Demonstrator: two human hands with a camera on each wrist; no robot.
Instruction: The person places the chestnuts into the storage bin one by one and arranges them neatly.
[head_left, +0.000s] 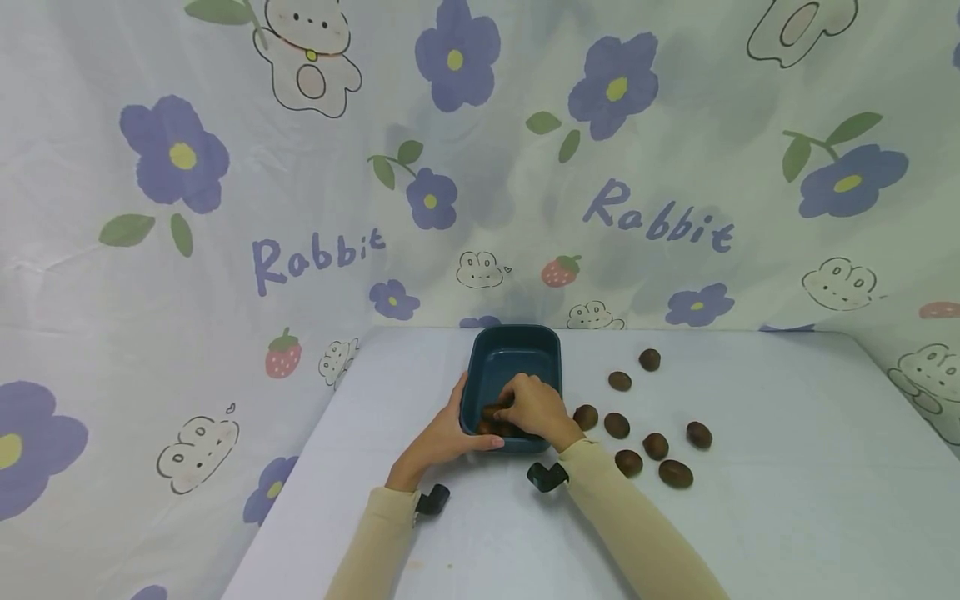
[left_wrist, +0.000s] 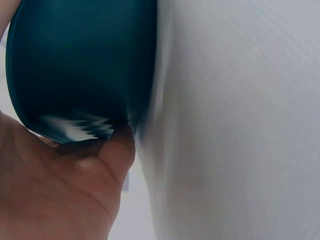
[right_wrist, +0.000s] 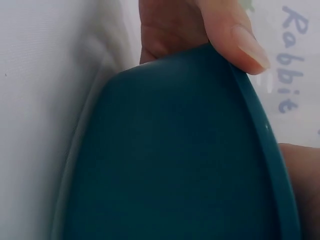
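Note:
A dark teal rectangular bowl (head_left: 517, 340) stands on the white table, with several brown oval nuts (head_left: 487, 427) at its near end. My left hand (head_left: 444, 432) grips the bowl's near left corner, fingers along the side and thumb across the near rim. In the right wrist view that thumb (right_wrist: 247, 47) lies over the bowl's edge. My right hand (head_left: 536, 408) reaches in over the right rim, thumb and fingertips pinching a brown nut low in the bowl; the hand partly hides it. From the left wrist, the bowl's outer wall (left_wrist: 85, 60) fills the upper left.
Loose brown nuts (head_left: 617, 425) lie scattered right of the bowl; one (head_left: 650, 359) sits far back, another (head_left: 677, 474) nearer the front. Behind the table (head_left: 780, 433) hangs a printed curtain (head_left: 495, 150). Each wrist carries a small black camera (head_left: 547, 477).

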